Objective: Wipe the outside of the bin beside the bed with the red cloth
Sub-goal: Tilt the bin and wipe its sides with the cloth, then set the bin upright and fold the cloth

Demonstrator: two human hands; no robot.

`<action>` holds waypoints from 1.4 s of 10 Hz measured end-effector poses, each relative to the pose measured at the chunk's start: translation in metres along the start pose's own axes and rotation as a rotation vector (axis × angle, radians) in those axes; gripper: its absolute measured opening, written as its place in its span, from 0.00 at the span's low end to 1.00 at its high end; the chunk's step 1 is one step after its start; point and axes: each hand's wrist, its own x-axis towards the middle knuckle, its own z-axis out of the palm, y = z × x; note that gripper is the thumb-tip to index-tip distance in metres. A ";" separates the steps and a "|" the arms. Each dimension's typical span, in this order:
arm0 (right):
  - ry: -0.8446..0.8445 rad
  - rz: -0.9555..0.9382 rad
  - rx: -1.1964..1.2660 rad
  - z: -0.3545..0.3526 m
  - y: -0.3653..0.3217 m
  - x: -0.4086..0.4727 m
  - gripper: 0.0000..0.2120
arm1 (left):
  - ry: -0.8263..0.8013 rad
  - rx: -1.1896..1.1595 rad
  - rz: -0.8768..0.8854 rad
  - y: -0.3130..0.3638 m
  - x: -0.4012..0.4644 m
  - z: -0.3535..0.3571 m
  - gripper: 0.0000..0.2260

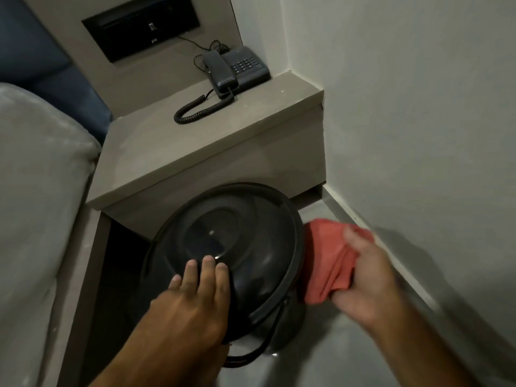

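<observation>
**Left hand flat on the lid, right hand pressing the cloth to the bin's side**

From your head camera: the black bin stands on the floor in front of the nightstand, between the bed on your left and the wall on your right. Its domed lid is on, and it looks tipped a little toward you. A thin black pedal bar curves out at the bin's foot.

Your left hand lies palm down on the near part of the lid, fingers spread and flat, gripping nothing. Your right hand is closed around a bunched red cloth, thumb over the top fold. The cloth's free side touches the right outer wall of the bin, just under the lid's rim. The right hand is somewhat blurred, so you cannot make out the finer finger positions.

On the nightstand, a dark telephone sits in the far corner by the wall, its coiled cord trailing onto the top. A black panel is set into the board behind it.
</observation>
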 end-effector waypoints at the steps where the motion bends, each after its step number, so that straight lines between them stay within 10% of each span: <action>1: 0.012 -0.132 0.068 0.017 -0.044 -0.013 0.21 | 0.060 0.026 0.040 0.002 -0.002 0.024 0.28; 4: 0.065 -0.182 -0.083 0.093 -0.115 -0.077 0.22 | 0.061 -0.276 0.145 -0.004 -0.001 0.003 0.33; 6: -0.011 0.105 -0.196 0.185 -0.107 -0.106 0.24 | 0.036 -2.285 -0.496 -0.070 0.009 -0.092 0.25; 7: -0.087 0.215 -0.260 0.242 -0.104 -0.123 0.28 | 0.078 -2.552 -0.446 -0.114 0.000 -0.136 0.20; 10: -0.160 0.133 -1.025 0.356 -0.148 -0.198 0.42 | 0.246 -2.234 -0.973 -0.221 -0.063 -0.236 0.08; 14: -0.077 -0.304 -1.428 0.388 -0.148 -0.158 0.16 | 0.209 -1.933 -1.001 -0.251 -0.001 -0.252 0.11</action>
